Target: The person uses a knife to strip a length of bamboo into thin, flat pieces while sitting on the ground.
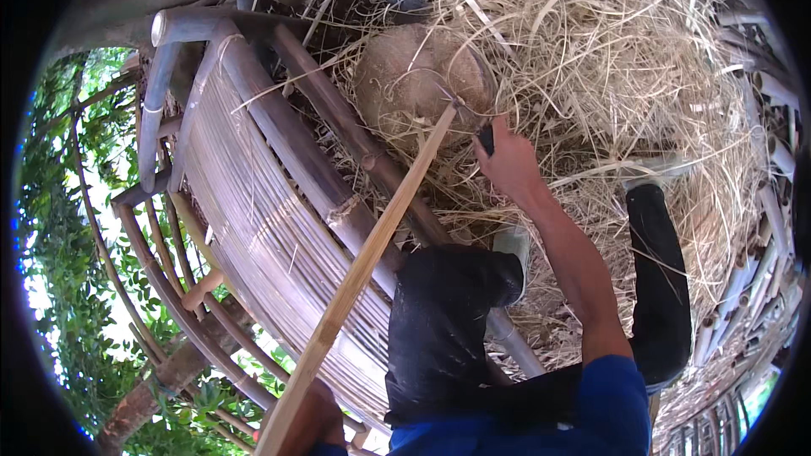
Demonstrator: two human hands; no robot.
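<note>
A long, pale bamboo strip (pixel 372 253) runs slantwise from the lower left up to a round wooden chopping block (pixel 393 76). My left hand (pixel 312 416) is closed around its near end, at the lower edge of the view. Black-handled, a knife (pixel 486 139) sits in the fist of my right hand (pixel 512 165), just right of the strip's far end. Its thin blade reaches toward the strip's tip over the block; whether the edge touches the strip I cannot tell.
Loose bamboo shavings (pixel 591 59) pile thickly around the block and to its right. A bamboo bench (pixel 262 211) with a slatted seat stands at left, beside my bent leg (pixel 439 321). Green foliage (pixel 76 304) shows beyond a bamboo railing (pixel 169 304). Stacked poles (pixel 760 262) line the right.
</note>
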